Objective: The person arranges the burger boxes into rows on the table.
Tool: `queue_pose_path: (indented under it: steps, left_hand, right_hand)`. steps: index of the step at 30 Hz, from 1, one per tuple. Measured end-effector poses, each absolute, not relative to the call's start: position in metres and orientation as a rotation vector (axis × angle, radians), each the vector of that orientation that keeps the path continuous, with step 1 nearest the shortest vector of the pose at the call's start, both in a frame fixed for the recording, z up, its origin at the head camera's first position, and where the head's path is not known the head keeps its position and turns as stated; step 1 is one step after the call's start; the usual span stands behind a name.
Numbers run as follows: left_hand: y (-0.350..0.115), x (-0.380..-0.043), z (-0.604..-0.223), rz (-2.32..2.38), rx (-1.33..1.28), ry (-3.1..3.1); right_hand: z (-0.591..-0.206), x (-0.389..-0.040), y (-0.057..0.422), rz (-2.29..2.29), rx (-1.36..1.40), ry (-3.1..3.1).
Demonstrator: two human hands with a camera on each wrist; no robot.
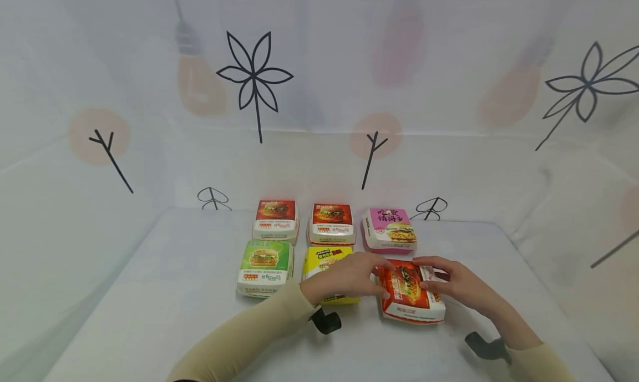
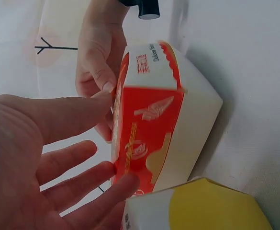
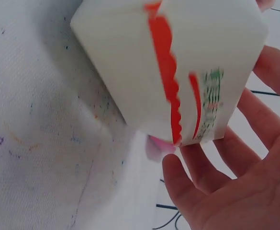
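A red-and-white burger box (image 1: 410, 288) sits at the front right of a group of burger boxes. My left hand (image 1: 351, 276) is at its left side, thumb and fingers spread; in the left wrist view fingertips (image 2: 129, 181) meet the red side panel. My right hand (image 1: 461, 285) grips the right part of the box, thumb over the top face and fingers at the far edge. The right wrist view shows the box's white side (image 3: 211, 96) against those fingers. A yellow burger box (image 1: 326, 260) lies partly hidden beneath my left hand and wrist.
Two red burger boxes (image 1: 276, 218) and a pink one (image 1: 390, 227) form the back row. A green burger box (image 1: 264, 265) stands left of the yellow one. Behind the white-covered table (image 1: 165, 293) hangs a patterned white cloth (image 1: 319, 166).
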State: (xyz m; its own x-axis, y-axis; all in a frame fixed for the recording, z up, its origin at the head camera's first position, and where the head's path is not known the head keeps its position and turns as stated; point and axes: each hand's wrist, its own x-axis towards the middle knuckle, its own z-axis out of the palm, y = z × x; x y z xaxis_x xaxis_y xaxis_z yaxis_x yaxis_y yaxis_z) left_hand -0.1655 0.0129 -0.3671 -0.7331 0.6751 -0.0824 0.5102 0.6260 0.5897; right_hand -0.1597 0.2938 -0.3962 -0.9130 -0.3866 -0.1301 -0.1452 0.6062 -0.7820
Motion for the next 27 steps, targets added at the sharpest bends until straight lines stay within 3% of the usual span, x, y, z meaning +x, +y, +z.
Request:
queue_pose_path:
  steps: [9, 27]
  left_hand:
    - [0.022, -0.167, -0.37, 0.696, 1.021, 2.587]
    - [0.028, -0.171, -0.371, 0.728, 0.905, 2.693]
  right_hand:
    - [-0.394, -0.158, 0.298, -1.196, -0.446, 2.596]
    - [-0.398, -0.158, 0.302, -1.28, -0.531, 2.46]
